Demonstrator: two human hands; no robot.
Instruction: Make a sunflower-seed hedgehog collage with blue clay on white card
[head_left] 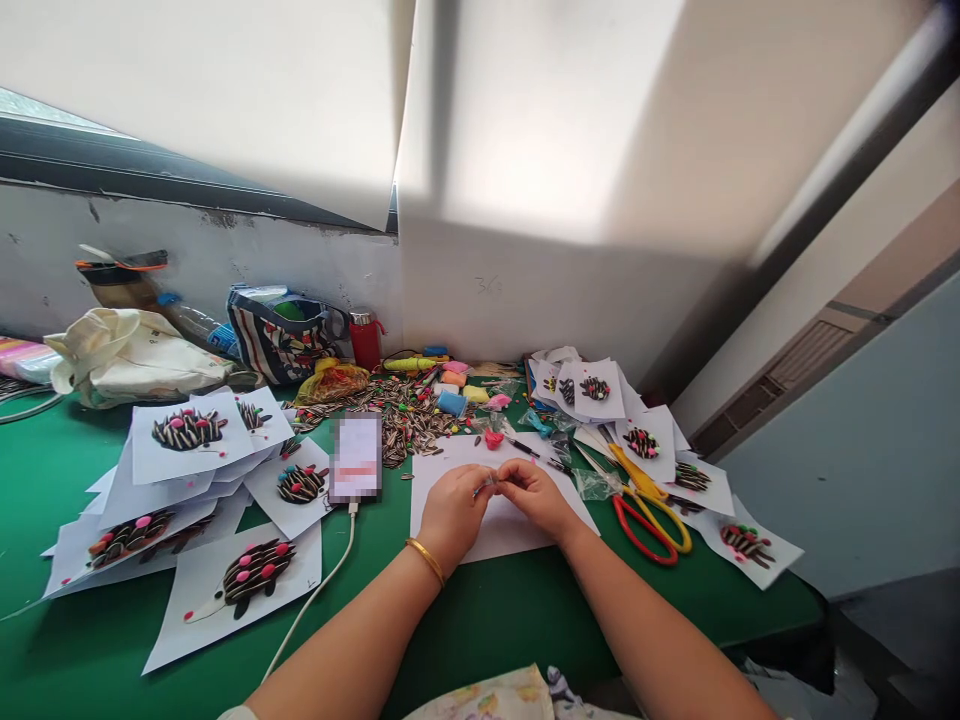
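My left hand (pixel 454 510) and my right hand (pixel 534 495) meet over a white sheet of paper (pixel 442 465), fingertips pinched together. Between them shows a tiny, greyish bit, too small to name. Just beyond the fingers sits a pinkish-red lump in clear wrap (pixel 493 438). A black pen (pixel 523 447) lies on the sheet to the right. Nearest my right hand are a crumpled clear plastic bag (pixel 598 486) and scissors with red handles (pixel 641 535); another pair, with yellow handles (pixel 679 528), overlaps them.
Paper cards with seed hedgehogs (pixel 259 575) are piled at left, and more cards (pixel 641 440) at right. A phone (pixel 356 460) on a white cable lies left of the sheet. Behind are loose sunflower seeds (pixel 409 425), coloured clay tubs (pixel 452 403), a red flask (pixel 365 340) and bags.
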